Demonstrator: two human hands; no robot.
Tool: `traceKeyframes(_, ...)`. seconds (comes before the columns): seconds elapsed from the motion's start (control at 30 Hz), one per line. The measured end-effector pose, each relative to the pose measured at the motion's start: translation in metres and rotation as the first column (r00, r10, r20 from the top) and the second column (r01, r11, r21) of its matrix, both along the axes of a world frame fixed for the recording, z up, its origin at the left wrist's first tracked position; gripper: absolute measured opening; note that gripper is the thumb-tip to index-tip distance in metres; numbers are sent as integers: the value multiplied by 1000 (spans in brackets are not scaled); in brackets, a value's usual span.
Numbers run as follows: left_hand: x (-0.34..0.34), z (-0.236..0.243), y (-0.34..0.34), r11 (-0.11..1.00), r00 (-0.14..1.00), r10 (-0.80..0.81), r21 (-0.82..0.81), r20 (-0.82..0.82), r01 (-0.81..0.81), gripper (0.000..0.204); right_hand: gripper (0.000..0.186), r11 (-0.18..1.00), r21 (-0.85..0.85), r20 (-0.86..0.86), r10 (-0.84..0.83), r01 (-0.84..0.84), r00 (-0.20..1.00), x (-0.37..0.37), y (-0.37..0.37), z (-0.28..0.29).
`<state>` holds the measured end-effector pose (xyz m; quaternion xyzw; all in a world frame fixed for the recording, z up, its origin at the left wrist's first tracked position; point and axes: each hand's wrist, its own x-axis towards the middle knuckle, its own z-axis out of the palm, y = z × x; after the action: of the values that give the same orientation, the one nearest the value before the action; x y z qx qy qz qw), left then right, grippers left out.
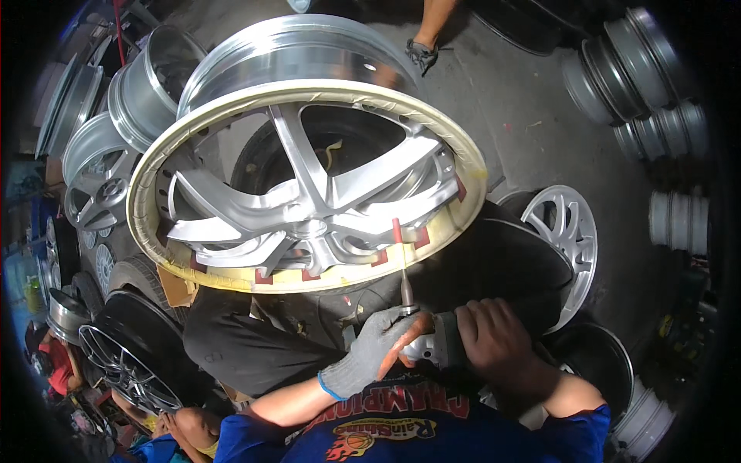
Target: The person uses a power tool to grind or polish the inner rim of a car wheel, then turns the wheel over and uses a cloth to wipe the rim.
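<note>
A large silver alloy wheel (309,166) leans tilted in front of me, its spokes facing up. Cream tape (137,208) wraps its lip, and small dark red patches sit along the lower inner edge. My left hand (377,349), in a grey glove with orange on it, is closed round the front of a power grinder (440,339). The bare fingers of my right hand (498,339) wrap the grinder's rear body. A slim shaft (407,289) with a red tip (397,230) points from the tool toward the wheel's lower edge; whether the tip touches it I cannot tell.
Silver rims (158,85) crowd the left, with a black wheel (131,355) below them. A silver multi-spoke wheel (567,247) stands close on my right. More rims (617,69) are stacked at the far right. Another person's foot (422,54) is beyond the wheel; a person in red (60,369) is lower left.
</note>
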<state>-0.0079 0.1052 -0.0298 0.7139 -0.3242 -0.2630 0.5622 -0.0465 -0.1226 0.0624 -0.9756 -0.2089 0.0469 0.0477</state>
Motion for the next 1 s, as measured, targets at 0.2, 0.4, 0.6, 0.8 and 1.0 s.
traceKeyframes(0.2, 7, 2, 9, 999, 999, -33, 41, 28, 31, 30, 28, 1000, -12, -42, 21, -21, 999, 1, 6, -5)
traceKeyframes(0.4, 11, 25, 8, 970, 414, 171, 78, -894, -232, 30, 30, 999, -25, -116, 33, -36, 993, 3, 20, -5)
traceKeyframes(0.6, 1, 6, 16, 986, 735, 149, 39, -661, -165, 25, 30, 998, -60, -135, 6, -14, 991, -1, 22, -4)
traceKeyframes(0.8, -3, 4, 18, 983, 860, 141, -31, -490, -179, 34, 27, 999, -52, -123, -7, 1, 992, 1, 25, -3)
traceKeyframes(1.0, 6, 13, 15, 955, 356, 170, 65, -919, -289, 32, 24, 999, -41, -108, -11, 7, 994, 0, 29, -6)
